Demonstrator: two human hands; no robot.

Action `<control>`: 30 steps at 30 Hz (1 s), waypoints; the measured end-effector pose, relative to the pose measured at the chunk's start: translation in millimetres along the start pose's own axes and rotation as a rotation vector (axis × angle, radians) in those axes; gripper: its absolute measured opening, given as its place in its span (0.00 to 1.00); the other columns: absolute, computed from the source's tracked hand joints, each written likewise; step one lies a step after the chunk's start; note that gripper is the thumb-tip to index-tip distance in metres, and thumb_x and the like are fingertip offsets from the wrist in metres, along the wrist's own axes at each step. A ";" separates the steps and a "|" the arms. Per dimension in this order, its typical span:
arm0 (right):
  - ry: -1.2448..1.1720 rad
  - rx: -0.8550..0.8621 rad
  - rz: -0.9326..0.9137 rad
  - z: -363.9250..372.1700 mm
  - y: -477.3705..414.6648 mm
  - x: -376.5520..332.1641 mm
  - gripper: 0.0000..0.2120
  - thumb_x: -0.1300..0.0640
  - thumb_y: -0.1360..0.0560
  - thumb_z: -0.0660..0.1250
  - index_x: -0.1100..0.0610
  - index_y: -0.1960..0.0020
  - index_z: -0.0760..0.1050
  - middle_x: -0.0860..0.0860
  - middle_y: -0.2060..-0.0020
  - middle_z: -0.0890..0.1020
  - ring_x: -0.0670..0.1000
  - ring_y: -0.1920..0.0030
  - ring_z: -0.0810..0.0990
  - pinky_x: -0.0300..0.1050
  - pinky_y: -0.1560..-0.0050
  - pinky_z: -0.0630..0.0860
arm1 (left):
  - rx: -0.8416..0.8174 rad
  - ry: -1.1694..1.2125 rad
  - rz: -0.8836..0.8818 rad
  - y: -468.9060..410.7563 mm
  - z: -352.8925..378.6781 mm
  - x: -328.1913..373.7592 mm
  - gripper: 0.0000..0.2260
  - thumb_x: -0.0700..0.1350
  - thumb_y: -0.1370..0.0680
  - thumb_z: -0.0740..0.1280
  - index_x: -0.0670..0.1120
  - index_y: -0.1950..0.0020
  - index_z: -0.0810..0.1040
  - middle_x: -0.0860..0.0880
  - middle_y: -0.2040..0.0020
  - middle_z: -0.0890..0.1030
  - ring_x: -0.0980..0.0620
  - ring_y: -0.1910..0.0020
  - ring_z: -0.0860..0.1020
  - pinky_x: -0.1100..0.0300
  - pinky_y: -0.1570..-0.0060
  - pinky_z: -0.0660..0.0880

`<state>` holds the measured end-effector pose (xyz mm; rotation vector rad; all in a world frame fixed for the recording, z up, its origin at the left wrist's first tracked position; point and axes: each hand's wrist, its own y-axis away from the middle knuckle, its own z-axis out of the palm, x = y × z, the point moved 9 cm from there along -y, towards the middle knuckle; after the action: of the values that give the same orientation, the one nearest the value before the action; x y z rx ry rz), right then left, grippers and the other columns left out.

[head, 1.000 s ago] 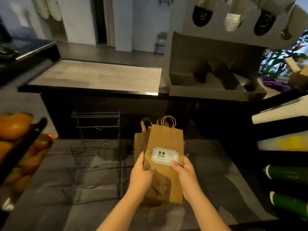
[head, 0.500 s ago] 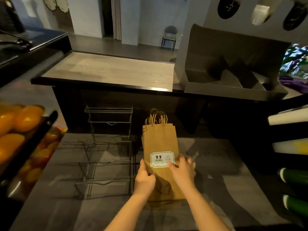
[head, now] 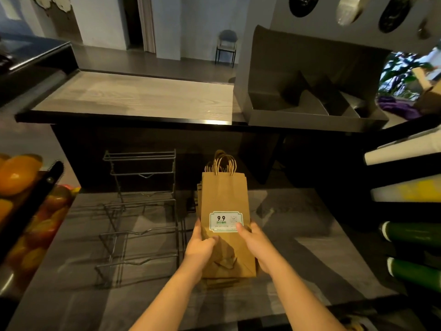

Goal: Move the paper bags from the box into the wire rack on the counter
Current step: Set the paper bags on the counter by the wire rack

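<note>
Our fingers (head: 241, 231) grip the paper bags (head: 224, 199) low down, left hand (head: 200, 250) and right hand (head: 257, 246) on either edge, bags upright over the desk (head: 298, 235), wire rack (head: 140, 211) at their nine o'clock

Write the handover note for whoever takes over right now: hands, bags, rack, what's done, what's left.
Left hand: grips the stack of paper bags at its lower left edge.
Right hand: grips the same stack on the right, thumb on the label.
Bags: upright, handles up, just right of the wire rack on the counter.
Done: the stack is in hand; no bag shows in the rack. The box is out of view.
Left: slide the bags into the rack's slots.
</note>
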<state>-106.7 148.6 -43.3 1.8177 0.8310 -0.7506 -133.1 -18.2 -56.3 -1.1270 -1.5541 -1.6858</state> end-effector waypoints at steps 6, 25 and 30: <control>-0.072 0.045 -0.068 -4.1 1.7 -1.3 0.32 0.42 0.21 0.60 0.49 0.21 0.51 0.49 0.27 0.67 0.53 0.29 0.67 0.51 0.32 0.67 | 0.068 -0.139 0.068 5.8 -1.5 9.2 0.38 0.44 0.24 0.68 0.53 0.22 0.48 0.49 0.30 0.70 0.46 0.32 0.69 0.53 0.36 0.67; -0.104 0.157 -0.162 -52.8 55.5 16.7 0.29 0.48 0.20 0.63 0.50 0.23 0.56 0.53 0.26 0.65 0.52 0.28 0.65 0.50 0.32 0.66 | 0.144 -0.722 0.508 61.0 37.5 33.3 0.38 0.50 0.24 0.68 0.46 0.22 0.49 0.46 0.21 0.52 0.47 0.22 0.46 0.43 0.25 0.44; -0.091 0.129 -0.127 -51.6 65.3 29.9 0.30 0.47 0.21 0.62 0.50 0.22 0.55 0.52 0.27 0.66 0.52 0.29 0.67 0.48 0.34 0.67 | 0.036 -0.960 0.480 74.8 51.7 16.6 0.48 0.61 0.28 0.69 0.50 0.22 0.40 0.45 0.21 0.40 0.45 0.23 0.37 0.36 0.30 0.40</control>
<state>-30.2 183.1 -15.8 1.8425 0.8609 -0.9809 -66.8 23.0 -7.0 -2.2604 -1.5854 -0.7930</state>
